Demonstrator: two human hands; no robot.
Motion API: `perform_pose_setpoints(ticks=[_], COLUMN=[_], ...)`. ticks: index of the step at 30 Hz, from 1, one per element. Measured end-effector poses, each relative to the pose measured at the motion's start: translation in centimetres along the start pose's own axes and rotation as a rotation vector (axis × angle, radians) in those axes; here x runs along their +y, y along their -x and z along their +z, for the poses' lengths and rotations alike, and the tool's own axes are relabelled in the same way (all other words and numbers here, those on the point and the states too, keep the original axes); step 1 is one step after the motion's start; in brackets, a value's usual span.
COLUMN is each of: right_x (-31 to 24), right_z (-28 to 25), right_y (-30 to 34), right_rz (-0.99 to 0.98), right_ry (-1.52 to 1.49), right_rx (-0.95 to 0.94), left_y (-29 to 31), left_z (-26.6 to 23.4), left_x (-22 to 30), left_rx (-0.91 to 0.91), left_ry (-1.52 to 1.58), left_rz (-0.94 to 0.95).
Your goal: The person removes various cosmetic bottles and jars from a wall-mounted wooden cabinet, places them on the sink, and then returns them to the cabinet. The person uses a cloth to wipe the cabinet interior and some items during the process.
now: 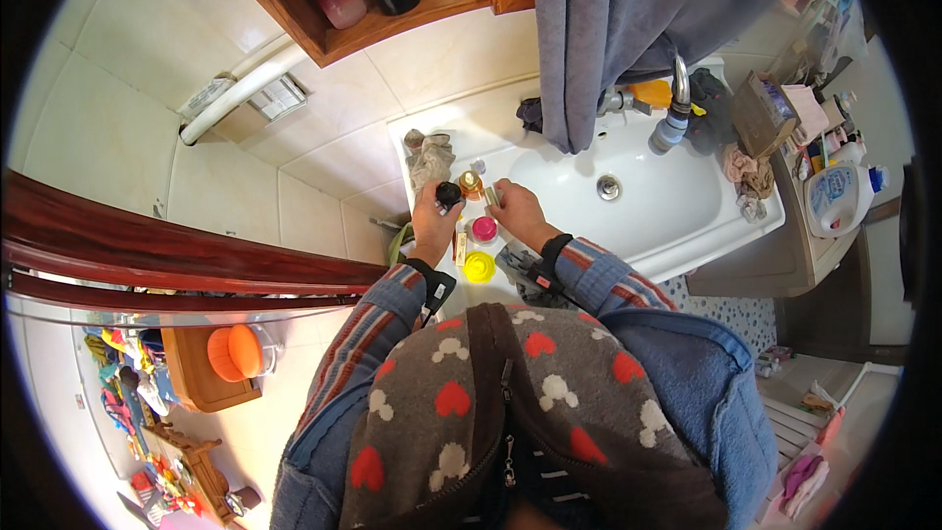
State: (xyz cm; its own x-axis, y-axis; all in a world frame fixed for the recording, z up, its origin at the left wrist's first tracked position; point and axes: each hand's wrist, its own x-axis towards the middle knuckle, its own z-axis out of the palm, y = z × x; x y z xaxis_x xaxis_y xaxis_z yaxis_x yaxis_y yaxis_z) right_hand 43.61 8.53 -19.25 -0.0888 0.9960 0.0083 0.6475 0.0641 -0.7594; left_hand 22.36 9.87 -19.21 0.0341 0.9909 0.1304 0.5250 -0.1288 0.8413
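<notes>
At the left end of the white sink, my left hand is closed around a small black round-topped container. Just across from it, the fingers of my right hand pinch a small pale piece, too small to name. An amber jar with a gold look stands between the two hands. Nearer to me are a bright pink round pot and a yellow round pot. Beside these lies a slim pale tube or box.
Right of my hands is the sink basin, with a faucet and a hanging grey towel. Crumpled cloth lies on the left corner. A wooden shelf with bottles hangs above. A large detergent bottle stands far right.
</notes>
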Motion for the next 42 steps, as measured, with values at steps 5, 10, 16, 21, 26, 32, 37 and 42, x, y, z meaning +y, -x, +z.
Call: perform_pose_setpoints(ticks=[5, 10, 16, 21, 26, 32, 37, 42], right_x=[0.2, 1.8, 2.8, 2.7, 3.0, 3.9, 9.4, 12.0], right_z=[0.1, 1.2, 0.4, -3.2, -6.9, -9.3, -5.5, -3.1], right_y=[-0.2, -0.2, 1.0, 4.1, 10.3, 16.1, 17.6, 17.1], right_rz=[0.012, -0.083, -0.044, -0.106, -0.170, -0.171, -0.136, -0.061], right_ry=[-0.005, 0.012, -0.013, -0.066, -0.036, -0.005, -0.015, -0.011], right_rx=[-0.010, 0.076, 0.096, 0.153, 0.091, 0.051, 0.062, -0.028], left_y=[0.6, 1.1, 2.3, -0.2, -5.5, -10.8, -15.2, -21.1], left_z=[-0.4, -0.2, -3.2, -10.2, -20.1, -30.3, -36.0, -40.2], left_x=[0.3, -1.2, 0.1, 9.6, 24.4, 43.8, 56.1, 64.3], left_rx=[-0.015, -0.015, 0.028, 0.140, 0.319, 0.519, 0.689, 0.684], left_ry=[-0.042, -0.136, -0.190, -0.119, -0.162, -0.329, -0.392, -0.525], left_rz=[0.027, 0.102, 0.144, 0.348, 0.751, 1.160, 1.306, 1.129])
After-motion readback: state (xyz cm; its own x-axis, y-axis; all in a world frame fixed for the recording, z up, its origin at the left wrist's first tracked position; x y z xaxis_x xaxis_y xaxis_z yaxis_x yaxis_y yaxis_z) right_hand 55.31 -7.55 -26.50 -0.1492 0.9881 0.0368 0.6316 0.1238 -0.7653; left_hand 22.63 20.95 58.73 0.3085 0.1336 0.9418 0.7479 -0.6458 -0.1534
